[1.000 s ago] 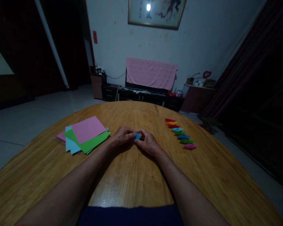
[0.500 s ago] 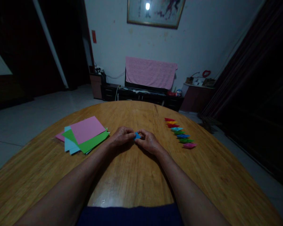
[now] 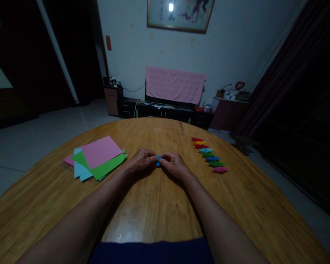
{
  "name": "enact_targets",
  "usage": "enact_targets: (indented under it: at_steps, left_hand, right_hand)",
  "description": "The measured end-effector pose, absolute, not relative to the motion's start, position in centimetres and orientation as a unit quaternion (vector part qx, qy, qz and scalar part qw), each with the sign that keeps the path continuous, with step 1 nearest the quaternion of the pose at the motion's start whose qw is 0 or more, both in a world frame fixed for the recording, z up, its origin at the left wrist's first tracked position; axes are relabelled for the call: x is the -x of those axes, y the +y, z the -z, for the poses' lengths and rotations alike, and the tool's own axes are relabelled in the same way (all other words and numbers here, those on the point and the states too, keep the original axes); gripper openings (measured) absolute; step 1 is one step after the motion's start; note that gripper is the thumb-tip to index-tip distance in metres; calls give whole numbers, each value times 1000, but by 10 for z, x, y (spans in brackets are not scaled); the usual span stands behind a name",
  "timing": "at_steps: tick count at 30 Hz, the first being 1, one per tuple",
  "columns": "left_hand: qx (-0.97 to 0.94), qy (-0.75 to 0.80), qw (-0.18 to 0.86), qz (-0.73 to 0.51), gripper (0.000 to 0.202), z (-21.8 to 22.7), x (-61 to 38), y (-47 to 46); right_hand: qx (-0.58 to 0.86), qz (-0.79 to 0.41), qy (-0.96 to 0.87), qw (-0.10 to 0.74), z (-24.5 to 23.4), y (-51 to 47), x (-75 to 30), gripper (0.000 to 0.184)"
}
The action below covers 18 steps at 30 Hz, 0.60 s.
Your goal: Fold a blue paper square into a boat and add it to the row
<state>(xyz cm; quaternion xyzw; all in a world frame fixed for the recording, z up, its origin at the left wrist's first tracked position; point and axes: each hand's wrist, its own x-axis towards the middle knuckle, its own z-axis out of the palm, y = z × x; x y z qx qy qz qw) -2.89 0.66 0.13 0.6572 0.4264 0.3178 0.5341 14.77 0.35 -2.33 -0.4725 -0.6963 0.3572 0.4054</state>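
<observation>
Oval wooden table [image 3: 151, 216] in dim light; a small blue paper fold [image 3: 158, 160] is pinched between the nearly closed left hand [image 3: 141, 160] and right hand [image 3: 174, 165]; it's light and flimsy, best held by its edges; coloured paper sheets [image 3: 99, 156] are laid to the left, a row of folded paper pieces [image 3: 209, 154] to the right.

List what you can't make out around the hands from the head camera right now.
Small blue paper piece: head view; left hand and right hand cover most of it, so its folds are hidden.
Row of folded paper pieces: head view; too small to show their folds.
Paper stack: head view; top sheets hide the lower ones, so the count is unclear.
</observation>
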Motion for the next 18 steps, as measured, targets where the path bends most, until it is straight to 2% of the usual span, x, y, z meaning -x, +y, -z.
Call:
enact_targets:
  at_steps: [5, 11, 18]
  left_hand:
    - [-714, 424, 476, -291, 25, -6, 30, 8]
    - [-739, 464, 371, -319, 25, -5, 28, 9]
    - [-768, 452, 308, -333, 21, 5, 29, 19]
  right_hand:
    - [494, -319, -699, 408, 18, 2, -149, 14]
    - [481, -321, -699, 421, 19, 1, -150, 18]
    - [469, -317, -678, 469, 28, 7, -148, 21]
